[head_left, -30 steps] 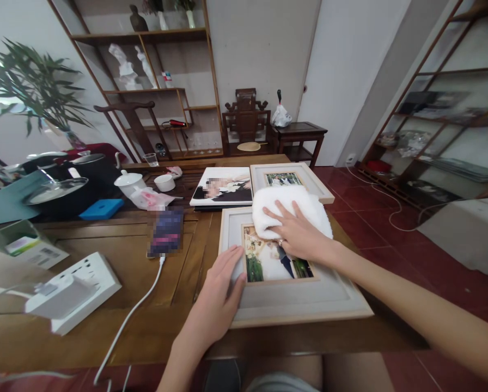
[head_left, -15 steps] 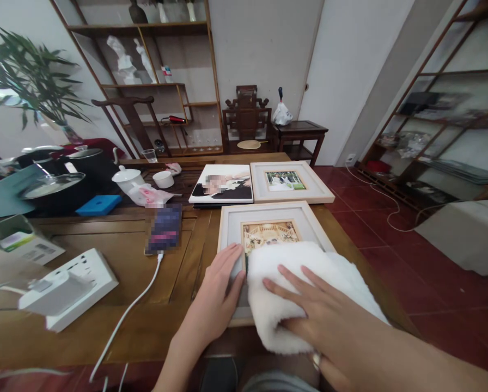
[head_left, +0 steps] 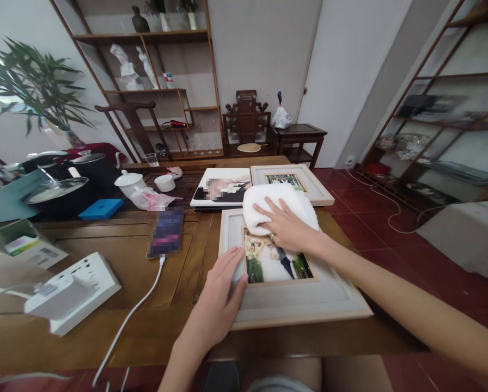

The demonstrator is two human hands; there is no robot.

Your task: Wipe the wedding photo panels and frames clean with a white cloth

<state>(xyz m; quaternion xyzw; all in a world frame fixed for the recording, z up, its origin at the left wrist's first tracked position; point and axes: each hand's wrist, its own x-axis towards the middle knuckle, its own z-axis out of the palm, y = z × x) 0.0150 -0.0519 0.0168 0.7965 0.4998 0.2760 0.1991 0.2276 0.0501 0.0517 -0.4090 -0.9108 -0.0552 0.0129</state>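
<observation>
frame (head_left: 301, 302): glazed, likely fragile; hold edges | right hand (head_left: 287, 227) is pressing soft towel (head_left: 276, 200) onto its far end, fingers splayed | left hand (head_left: 223, 296) is bracing left edge, fingers flat, empty

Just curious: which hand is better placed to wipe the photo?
The right hand: it lies on the towel at the frame's far end. The left hand only rests on the frame's left edge.

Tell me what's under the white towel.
The towel lies under the right hand on the nearest picture frame; the frame's far edge and the photo's top are covered.
</observation>
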